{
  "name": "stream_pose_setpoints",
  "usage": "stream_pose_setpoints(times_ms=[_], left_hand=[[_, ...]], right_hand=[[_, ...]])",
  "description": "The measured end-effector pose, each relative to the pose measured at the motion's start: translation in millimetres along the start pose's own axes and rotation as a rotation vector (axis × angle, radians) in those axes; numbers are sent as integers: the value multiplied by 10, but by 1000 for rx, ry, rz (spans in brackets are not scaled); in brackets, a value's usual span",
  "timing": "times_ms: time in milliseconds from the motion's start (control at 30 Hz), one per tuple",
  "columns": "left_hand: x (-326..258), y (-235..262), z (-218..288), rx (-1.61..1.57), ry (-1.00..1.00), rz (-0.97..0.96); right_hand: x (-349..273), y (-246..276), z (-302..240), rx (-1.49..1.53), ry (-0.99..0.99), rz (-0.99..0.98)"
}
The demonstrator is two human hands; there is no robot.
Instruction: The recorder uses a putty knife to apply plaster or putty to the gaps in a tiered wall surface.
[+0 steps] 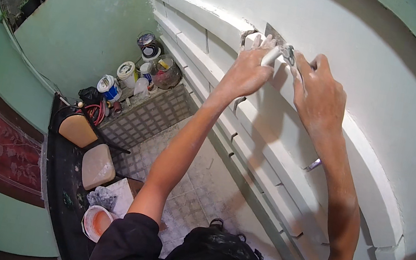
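Both of my hands are raised against a white stepped wall moulding (pixel 296 122). My left hand (pixel 247 71) grips the white handle of a putty knife (pixel 273 53). Its metal blade (pixel 275 33) lies flat on the ledge above. My right hand (pixel 318 93) is closed around the same tool beside the left, near the dark metal part at the handle's top. Both hands are dusted white. A small metal hook (pixel 313 164) sticks out of the moulding below my right forearm.
Far below, several paint cans and tubs (pixel 141 68) stand in the corner by a green wall (pixel 82 28). A dark chair with tan cushions (pixel 88 149) and a bucket (pixel 95 221) sit at lower left. The floor is tiled (pixel 191 198).
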State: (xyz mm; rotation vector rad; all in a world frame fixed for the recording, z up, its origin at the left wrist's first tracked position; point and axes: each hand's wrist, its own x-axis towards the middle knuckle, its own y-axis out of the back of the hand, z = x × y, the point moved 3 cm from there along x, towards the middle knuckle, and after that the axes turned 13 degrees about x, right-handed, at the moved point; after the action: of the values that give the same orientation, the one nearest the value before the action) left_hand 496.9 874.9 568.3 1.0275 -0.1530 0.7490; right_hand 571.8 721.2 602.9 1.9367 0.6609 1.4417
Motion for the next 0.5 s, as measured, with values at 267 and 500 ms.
stream_pose_setpoints(times_ms=[267, 500], left_hand=[[154, 39, -44, 194, -75, 107], [241, 162, -103, 167, 29, 4]], right_hand=[[90, -114, 27, -38, -25, -8], [282, -287, -7, -20, -19, -47]])
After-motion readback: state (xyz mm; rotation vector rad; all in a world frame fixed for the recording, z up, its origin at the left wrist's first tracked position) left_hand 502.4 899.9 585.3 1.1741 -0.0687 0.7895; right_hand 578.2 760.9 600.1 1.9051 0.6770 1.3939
